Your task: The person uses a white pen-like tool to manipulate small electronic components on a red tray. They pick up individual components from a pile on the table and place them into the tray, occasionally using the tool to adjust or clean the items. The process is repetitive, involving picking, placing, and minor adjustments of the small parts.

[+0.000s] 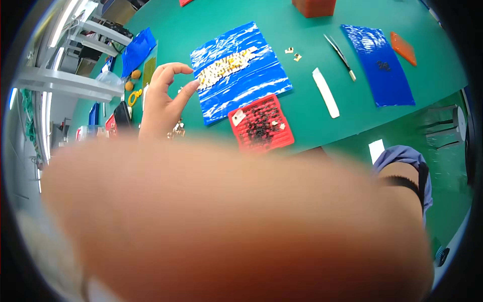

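Observation:
Thumb and forefinger of my left hand (pixel 163 98) are apart with nothing seen between them, beside the left edge of a blue plastic sheet (pixel 251 40). A slanting band of small white and yellow pieces (pixel 226 68) lies on that sheet. Just nearer sits a red tray (pixel 286 137) holding many small dark and red parts and a few pale ones. My right hand (pixel 226 201) is a large blur close to the camera, hiding the lower half of the picture. Its fingers cannot be made out. Small metallic pieces (pixel 177 130) show by my left wrist.
To the right lie tweezers (pixel 341 58), a white strip (pixel 326 93), a second blue sheet (pixel 395 88) with dark bits, and an orange piece (pixel 403 49). A red-brown box (pixel 314 6) stands at the back. Yellow-handled scissors (pixel 134 97) lie left; a stool (pixel 448 126) stands beyond the table.

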A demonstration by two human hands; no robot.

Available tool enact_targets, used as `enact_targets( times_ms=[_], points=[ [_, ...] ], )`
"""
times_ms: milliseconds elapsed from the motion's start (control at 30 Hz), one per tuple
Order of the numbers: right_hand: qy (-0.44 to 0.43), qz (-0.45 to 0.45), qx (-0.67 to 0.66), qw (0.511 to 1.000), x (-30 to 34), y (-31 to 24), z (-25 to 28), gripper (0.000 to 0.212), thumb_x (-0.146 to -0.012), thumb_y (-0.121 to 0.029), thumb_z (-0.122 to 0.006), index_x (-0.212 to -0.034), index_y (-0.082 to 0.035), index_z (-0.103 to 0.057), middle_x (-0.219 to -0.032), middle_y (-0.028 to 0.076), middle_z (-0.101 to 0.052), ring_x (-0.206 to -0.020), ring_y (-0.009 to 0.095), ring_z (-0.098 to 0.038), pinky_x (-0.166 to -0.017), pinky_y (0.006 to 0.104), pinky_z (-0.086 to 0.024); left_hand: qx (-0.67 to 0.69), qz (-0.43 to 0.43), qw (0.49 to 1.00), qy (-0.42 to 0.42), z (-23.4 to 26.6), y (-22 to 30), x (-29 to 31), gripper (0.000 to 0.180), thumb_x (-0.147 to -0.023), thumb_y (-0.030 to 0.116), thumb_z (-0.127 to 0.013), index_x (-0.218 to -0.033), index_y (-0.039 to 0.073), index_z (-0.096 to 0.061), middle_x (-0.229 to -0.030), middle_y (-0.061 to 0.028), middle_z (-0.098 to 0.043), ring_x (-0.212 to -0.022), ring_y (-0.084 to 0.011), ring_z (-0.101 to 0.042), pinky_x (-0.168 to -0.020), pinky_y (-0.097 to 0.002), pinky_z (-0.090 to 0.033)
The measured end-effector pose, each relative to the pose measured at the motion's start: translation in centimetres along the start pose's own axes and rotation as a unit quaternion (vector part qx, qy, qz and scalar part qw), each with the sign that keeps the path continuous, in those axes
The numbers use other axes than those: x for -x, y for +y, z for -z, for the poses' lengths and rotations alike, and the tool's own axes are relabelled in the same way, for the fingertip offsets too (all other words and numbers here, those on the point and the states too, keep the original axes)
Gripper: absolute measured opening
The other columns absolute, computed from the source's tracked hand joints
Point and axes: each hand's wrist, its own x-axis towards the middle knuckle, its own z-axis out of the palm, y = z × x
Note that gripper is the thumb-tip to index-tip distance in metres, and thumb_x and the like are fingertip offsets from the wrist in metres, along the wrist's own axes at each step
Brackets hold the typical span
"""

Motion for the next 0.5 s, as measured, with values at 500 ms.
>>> enact_targets(
  times_ms=[500],
  points=[
    [-0.039, 0.071, 0.101, 0.992, -0.2, -1.2, -0.5, 0.061, -0.074, -0.005, -0.063, -0.127, 0.0, -0.033, -0.081, 0.004, -0.05, -0.056, 0.007, -0.039, -0.05, 0.0215, -0.029, 0.144, 0.002, 0.987, 0.07, -0.6, -2.2, 4.5, 0.017, -0.078, 0.008, -0.066, -0.093, 0.004, -0.059, -0.102, -0.008, -0.057, -0.096, -0.0169, -0.054, -0.081, -0.0281, -0.042]
  ],
)
